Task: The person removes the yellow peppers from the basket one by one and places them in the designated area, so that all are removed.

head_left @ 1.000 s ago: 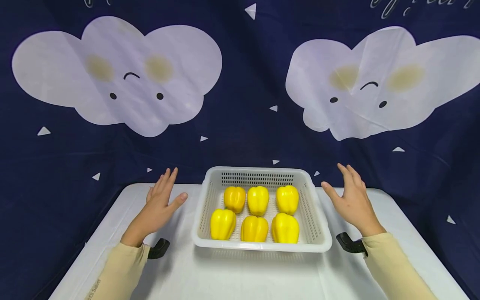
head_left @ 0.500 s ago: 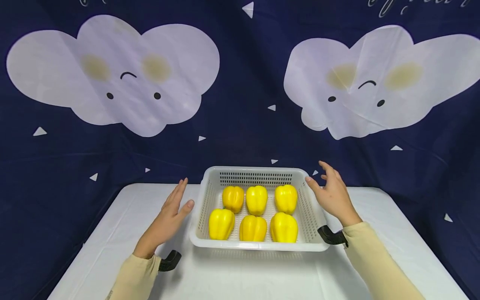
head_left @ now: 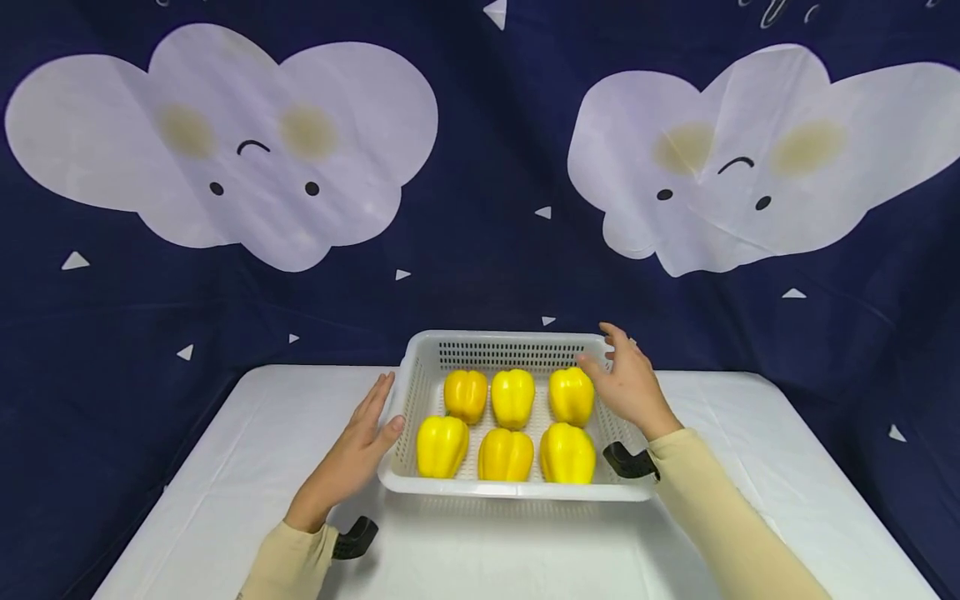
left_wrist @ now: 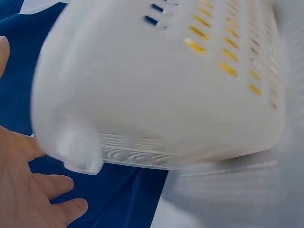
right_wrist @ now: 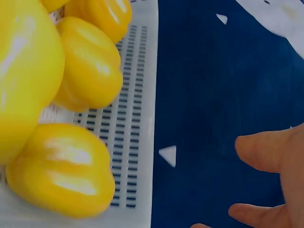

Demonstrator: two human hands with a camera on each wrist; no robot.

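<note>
Several yellow bell peppers (head_left: 506,455) sit in two rows inside a white perforated plastic basket (head_left: 517,490). My left hand (head_left: 352,458) is beside the basket's left wall, fingers straight, thumb tip right at the rim. In the left wrist view its fingers (left_wrist: 59,185) lie close to the basket's corner. Over the basket's right side hovers my right hand (head_left: 628,383), fingers spread and slightly bent, holding nothing. Its thumb overlaps the back right bell pepper (head_left: 570,395) in the head view. The right wrist view shows that pepper (right_wrist: 61,168) apart from the fingers.
A white-covered table (head_left: 480,550) carries the basket near its back edge. Behind it hangs a dark blue cloth (head_left: 495,208) printed with pale clouds and small triangles. Black wrist mounts (head_left: 356,538) stick out from both sleeves.
My right hand has moved left, from beside the basket to over its right side. The left hand has moved right and nearer, up to the basket's left wall. The peppers stay put.
</note>
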